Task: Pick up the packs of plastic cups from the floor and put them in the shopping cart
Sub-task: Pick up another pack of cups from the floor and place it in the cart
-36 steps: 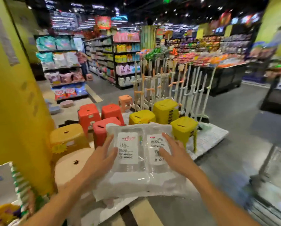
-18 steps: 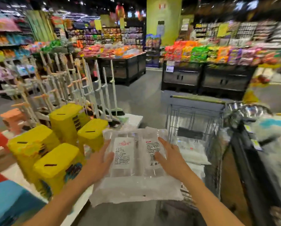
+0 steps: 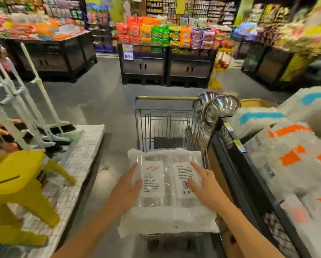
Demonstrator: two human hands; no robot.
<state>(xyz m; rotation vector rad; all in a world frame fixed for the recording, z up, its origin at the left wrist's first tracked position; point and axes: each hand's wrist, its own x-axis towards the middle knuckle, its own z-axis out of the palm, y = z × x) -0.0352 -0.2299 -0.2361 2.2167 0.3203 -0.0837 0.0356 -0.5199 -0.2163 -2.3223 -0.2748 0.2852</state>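
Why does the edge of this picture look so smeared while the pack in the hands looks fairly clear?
Head view: the pack between the left hand and right hand is fairly sharp, its labels nearly readable. The yellow stool and the bags at the right are streaked with blur. The wide lens bows the cart and shelves outward. Glare shines on the pack's film.

stools: yellow stool [image 3: 16, 185] at left, on a white pallet [image 3: 81, 157]
bowls: steel bowls [image 3: 221, 107] at right
snacks: bright packets [image 3: 167, 37] on black stands behind
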